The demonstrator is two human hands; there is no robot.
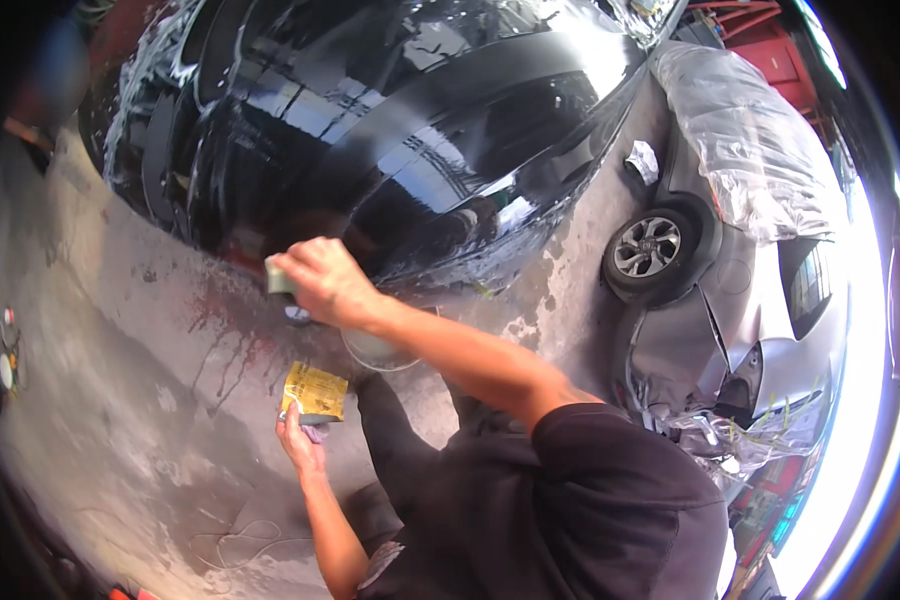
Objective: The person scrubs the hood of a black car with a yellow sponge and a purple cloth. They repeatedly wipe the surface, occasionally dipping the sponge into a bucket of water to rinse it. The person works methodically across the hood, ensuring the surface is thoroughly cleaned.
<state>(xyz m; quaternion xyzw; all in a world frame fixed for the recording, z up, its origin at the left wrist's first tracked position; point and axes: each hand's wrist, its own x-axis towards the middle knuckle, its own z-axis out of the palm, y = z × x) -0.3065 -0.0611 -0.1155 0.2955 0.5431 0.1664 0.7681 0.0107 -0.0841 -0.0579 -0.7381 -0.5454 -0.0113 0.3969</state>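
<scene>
A glossy black car panel (390, 130), streaked with whitish residue along its edges, fills the upper middle. My right hand (325, 280) grips a pale green block (278, 275) at the panel's lower edge; whether the block touches it I cannot tell. Lower down, my left hand (302, 440) holds a yellow sheet (315, 388) with a dark layer and a pinkish piece (315, 433) under it. A pale round bucket (390, 358) is partly hidden behind my right forearm.
A silver car (740, 290) with a damaged end stands at the right, partly draped in plastic (750, 170). Crumpled paper (642, 160) is beside it. The concrete floor (170, 380) has dark reddish drips. A thin cable (255, 550) lies at lower left; small items (8, 370) sit at far left.
</scene>
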